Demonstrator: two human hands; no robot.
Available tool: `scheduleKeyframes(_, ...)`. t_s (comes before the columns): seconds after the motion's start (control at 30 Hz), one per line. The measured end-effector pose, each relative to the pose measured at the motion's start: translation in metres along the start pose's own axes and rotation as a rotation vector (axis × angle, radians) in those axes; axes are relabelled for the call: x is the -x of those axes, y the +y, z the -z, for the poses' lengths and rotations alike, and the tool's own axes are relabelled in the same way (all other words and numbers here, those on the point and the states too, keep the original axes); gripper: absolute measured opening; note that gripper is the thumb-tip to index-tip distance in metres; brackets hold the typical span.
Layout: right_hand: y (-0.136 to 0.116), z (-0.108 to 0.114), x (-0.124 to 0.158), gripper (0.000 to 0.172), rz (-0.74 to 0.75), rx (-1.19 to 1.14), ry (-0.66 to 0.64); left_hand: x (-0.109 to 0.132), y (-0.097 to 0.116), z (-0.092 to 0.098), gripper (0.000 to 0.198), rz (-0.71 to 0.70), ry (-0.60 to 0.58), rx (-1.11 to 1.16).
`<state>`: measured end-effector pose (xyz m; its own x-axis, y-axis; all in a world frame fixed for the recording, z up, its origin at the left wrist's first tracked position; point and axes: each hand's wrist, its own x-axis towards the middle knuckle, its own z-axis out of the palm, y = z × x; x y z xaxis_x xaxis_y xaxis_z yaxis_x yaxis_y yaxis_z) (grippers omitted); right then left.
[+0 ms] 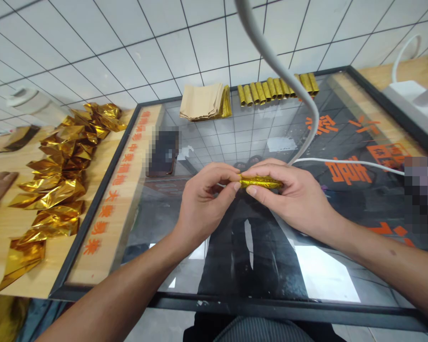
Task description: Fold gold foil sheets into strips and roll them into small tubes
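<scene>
Both hands meet over the middle of a glass tabletop, around a small gold foil paper roll [259, 181]. My left hand [209, 197] pinches the roll's left end between thumb and index finger. My right hand [288, 187] wraps the rest of it, thumb pressed along the lower side. The roll lies level between the hands, and its right part is partly hidden by the fingers. Beyond the hands, a row of several finished-looking gold rolls [267, 91] lies along the far edge. To their left rests a stack of brown-backed gold paper sheets [201, 101].
Folded gold foil pieces [62, 178] form a long line on the wooden table at left, near another person's hand [0, 187]. A blurred dark phone [163, 152] lies on the glass. A thick white cable [281, 61] hangs in front, and a thinner one crosses right.
</scene>
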<state>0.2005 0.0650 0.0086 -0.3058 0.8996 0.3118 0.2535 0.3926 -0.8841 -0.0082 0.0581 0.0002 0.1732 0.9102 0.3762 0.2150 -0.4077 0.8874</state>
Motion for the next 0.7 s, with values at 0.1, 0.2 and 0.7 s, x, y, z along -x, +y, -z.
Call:
scheduleKeyframes(0.1,-0.0009,0.0003,0.0004,0.021,-0.005,0.008,0.002,-0.0005,0.0012,-0.0013,0.006,0.055,-0.016,0.035)
scheduleKeyframes(0.2,-0.0017,0.0003,0.0011,0.017,-0.041,-0.005,0.02,-0.0011,0.0006,-0.0026,0.016,0.13,-0.028,0.142)
scheduleKeyframes(0.7,0.006,-0.0043,0.0005,0.035,-0.225,-0.301,0.086,-0.0026,0.0017,0.0021,0.01,0.218,-0.003,0.14)
